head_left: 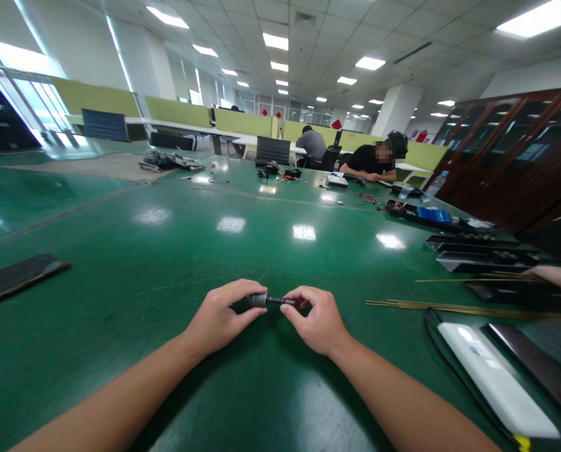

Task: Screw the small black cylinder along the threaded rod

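Head view: green table (191,251); entries run left to right.
Left edge: dark flat slab (17,277), lying on the table, well apart from both hands.
Far left-centre: cluster of small devices (170,161) near the far side.
Left hand (220,317): thumb and fingers curled nearly closed, pinching a dark cylinder (258,300) from above and below.
Held piece: cylinder with a thin shaft (275,301) extending from its right side, roughly level, in front of the wearer, between the hands. Clearance from tabletop cannot be told.
Right hand (320,321): thumb and fingertips nearly closed around the ridged right end of the shaft; fingertips apart from the left hand's.
Far right-centre: person in black top (369,160), leaning on the table edge; small white box (336,181) nearby.
Right: thin brass-coloured rods (431,306) on the table; white bar (494,376) nearer the wearer, black cable (454,370) along its left side.
Right edge: another person's hand (556,276), blurred, at the upper rods; grip cannot be told. Black channel-shaped parts (487,260) lie just beyond.
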`<state>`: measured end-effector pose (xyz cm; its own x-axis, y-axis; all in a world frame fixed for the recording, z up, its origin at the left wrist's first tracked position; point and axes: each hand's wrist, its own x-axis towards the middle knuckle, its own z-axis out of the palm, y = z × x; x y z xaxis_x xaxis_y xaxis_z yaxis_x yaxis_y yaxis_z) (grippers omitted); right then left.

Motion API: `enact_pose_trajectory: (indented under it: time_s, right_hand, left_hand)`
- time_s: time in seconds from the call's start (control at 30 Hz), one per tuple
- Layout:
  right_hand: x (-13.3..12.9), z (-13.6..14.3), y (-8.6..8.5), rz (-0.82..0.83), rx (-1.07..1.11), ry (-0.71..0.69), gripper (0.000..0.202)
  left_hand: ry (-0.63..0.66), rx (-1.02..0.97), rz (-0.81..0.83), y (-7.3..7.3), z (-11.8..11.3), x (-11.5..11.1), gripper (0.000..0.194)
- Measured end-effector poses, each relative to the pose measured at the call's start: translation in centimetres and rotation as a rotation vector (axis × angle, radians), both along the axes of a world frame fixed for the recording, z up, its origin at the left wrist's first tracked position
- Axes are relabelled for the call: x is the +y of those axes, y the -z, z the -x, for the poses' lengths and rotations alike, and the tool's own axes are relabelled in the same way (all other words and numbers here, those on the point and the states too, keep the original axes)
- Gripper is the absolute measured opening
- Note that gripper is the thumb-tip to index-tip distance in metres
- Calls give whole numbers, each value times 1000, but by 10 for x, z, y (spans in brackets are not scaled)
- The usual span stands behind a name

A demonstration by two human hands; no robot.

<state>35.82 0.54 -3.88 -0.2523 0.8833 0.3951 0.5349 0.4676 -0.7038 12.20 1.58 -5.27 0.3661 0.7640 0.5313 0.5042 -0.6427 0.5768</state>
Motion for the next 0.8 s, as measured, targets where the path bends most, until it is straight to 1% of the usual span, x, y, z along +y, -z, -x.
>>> enact_pose_trajectory:
  time_s: [0.27,0.57,0.8]
  right_hand:
    - [0,-1,0,-5,7,15,7]
    - [0,-2,0,-15,15,10,7]
    - [0,-3,-1,-15,14,11,7]
  left_hand:
    - [-28,-12,6,2,0,1,31]
    - [-34,-18,4,0,2,0,31]
    - [-43,-8,8,1,2,1,32]
